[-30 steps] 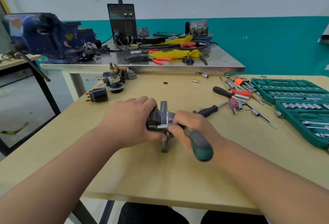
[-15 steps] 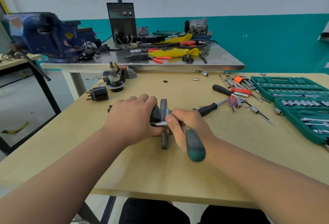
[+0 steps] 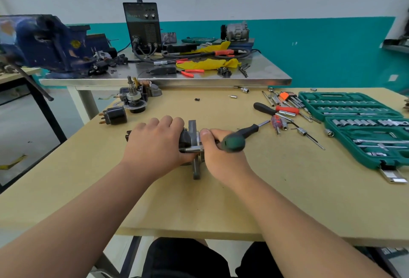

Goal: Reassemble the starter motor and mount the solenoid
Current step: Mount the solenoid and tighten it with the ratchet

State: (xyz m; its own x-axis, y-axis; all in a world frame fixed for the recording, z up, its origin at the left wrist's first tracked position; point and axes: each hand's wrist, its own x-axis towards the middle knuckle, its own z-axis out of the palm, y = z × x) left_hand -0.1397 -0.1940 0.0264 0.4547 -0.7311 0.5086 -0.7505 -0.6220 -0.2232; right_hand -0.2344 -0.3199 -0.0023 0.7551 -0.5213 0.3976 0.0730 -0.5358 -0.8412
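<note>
The starter motor (image 3: 192, 132) is held down on the wooden bench (image 3: 287, 200), gripped under the curled fingers of the left hand (image 3: 155, 142). A green-handled driver (image 3: 233, 142) is clasped in the closed fingers of the right hand (image 3: 221, 156), with its steel shaft (image 3: 192, 150) laid along the housing just below the left fingertips. The tip is hidden, so its seating cannot be told.

A slip off the fastener is judged the main risk, caused by a tilted shaft or a rolling housing; a rounded head or a jabbed left finger could follow.

One solenoid (image 3: 115, 115) is counted, unmounted, left of the left knuckles. Two black-handled screwdrivers (image 3: 250, 128) lie beyond the right fingers, and one open socket case (image 3: 354, 163) further right.
</note>
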